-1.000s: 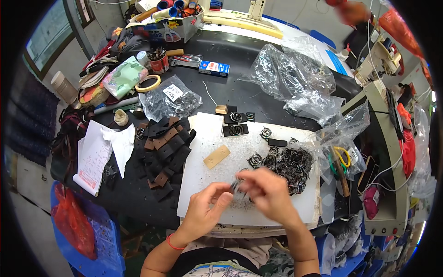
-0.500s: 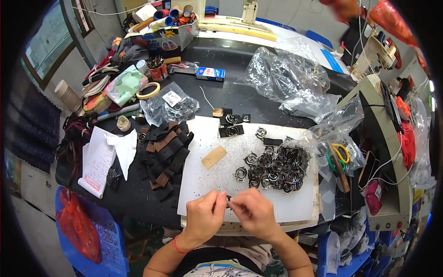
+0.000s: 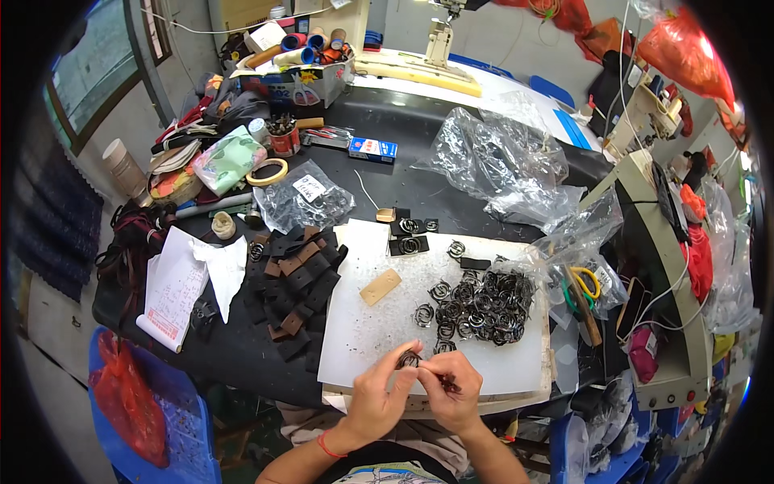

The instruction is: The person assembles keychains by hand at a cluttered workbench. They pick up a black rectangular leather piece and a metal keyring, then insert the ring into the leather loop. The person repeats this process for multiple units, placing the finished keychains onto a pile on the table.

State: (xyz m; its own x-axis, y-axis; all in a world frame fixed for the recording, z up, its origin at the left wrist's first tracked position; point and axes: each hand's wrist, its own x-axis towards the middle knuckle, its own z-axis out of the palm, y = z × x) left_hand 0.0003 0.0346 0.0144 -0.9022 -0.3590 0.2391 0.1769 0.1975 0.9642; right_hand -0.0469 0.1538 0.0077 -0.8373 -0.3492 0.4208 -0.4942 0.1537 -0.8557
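Pinching a black buckle [image 3: 409, 360] (both hands [image 3: 419, 395])

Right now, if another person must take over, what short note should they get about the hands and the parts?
Left hand and right hand: together over the near edge of the white board, both pinching one small metal ring.
Ring pile: on the board, right of centre.
Dark straps: heaped left of the board.
Done: cannot tell how many.
Left: judging by the pile, many rings.
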